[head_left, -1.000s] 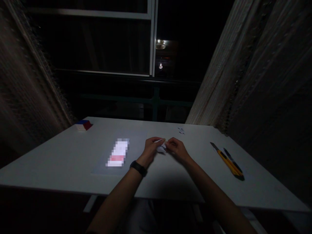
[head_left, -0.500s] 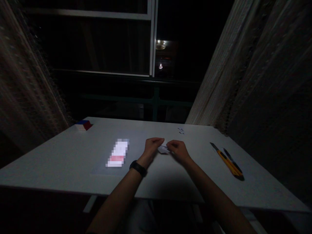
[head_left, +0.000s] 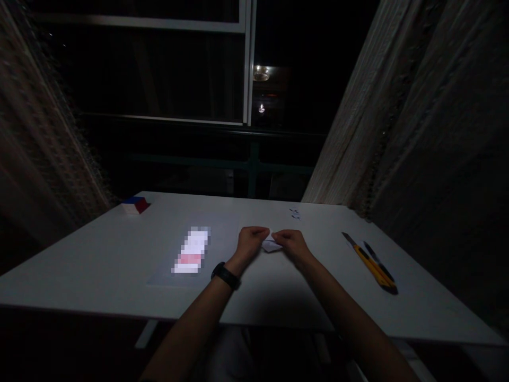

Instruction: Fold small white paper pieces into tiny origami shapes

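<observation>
Between my hands is a small piece of white folded paper (head_left: 272, 246), held just above the middle of the table. My left hand (head_left: 252, 241), with a dark watch (head_left: 225, 275) on the wrist, pinches its left side. On the other side, the fingers of my right hand (head_left: 292, 242) close on the paper's right edge. A dark line runs across the paper between the fingertips. My fingers cover much of it, and the dim light hides its exact folds.
On the white table (head_left: 119, 265), a lit, pixelated screen (head_left: 191, 250) lies left of my hands. A yellow utility knife (head_left: 374, 267) and a dark pen (head_left: 377, 260) lie to the right. Small dark-marked scraps (head_left: 295, 214) are at the back, and a blue, red and white block (head_left: 135, 205) sits far left.
My left hand has shifted slightly right, closer to my right hand. The paper's lower part now shows more broadly beneath my fingers. Other things on the table stay put.
</observation>
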A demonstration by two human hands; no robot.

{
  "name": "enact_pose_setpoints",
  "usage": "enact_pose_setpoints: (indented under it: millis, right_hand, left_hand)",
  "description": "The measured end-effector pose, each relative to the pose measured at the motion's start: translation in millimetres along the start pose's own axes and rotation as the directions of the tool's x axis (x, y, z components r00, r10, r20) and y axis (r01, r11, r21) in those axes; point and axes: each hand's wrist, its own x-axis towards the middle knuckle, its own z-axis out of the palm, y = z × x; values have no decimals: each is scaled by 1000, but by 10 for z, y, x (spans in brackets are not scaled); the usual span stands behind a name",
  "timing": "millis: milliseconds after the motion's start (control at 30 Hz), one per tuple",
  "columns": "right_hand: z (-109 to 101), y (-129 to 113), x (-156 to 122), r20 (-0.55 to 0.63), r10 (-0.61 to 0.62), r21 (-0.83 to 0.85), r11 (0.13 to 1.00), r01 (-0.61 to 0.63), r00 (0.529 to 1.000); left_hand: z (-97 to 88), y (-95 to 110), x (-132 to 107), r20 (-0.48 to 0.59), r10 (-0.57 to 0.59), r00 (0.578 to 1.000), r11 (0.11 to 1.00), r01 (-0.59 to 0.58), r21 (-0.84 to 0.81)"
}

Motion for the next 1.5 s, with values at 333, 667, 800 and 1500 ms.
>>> enact_pose_setpoints:
  millis: [333, 667, 800, 1500]
  right_hand:
    - [42, -22, -36, -4, -102, 49, 994, 102, 995]
    - [32, -37, -45, -8, -114, 41, 993, 114, 993]
    - [16, -27, -29, -10, -63, 46, 997, 63, 998]
    - [-69, -39, -9, -85, -41, 111, 993, 50, 996]
  left_hand:
    - [17, 30, -12, 23, 32, 999, 999, -31, -28]
    - [15, 119, -45, 65, 59, 996, 997, -55, -63]
    - [16, 131, -57, 33, 57, 998, 996, -54, -77]
    - [-40, 167, -44, 84, 105, 991, 991, -111, 69]
